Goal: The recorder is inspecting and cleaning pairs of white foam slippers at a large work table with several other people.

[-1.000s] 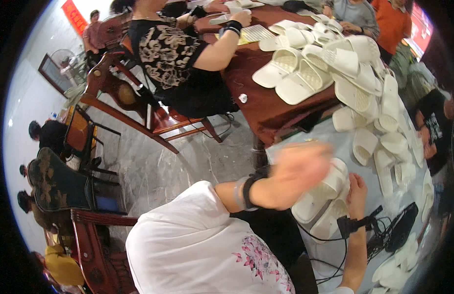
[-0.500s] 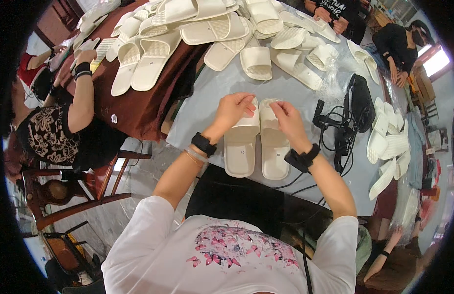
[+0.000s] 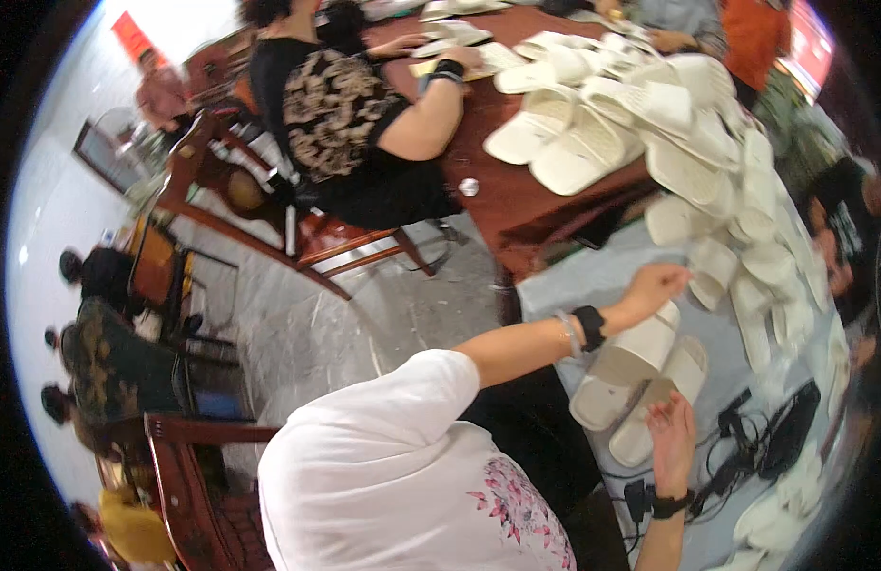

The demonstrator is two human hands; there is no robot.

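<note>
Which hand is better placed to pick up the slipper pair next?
Probably the right hand: it rests open at the heel end of the near slipper, touching it. The left hand hovers above the toe of the far slipper and seems not to grip it.

A single head-worn fisheye view looks steeply down and apparently rightward, close over the wearer's white-shirted shoulder and both forearms. It takes in the grey table nearby and chairs further left.
</note>
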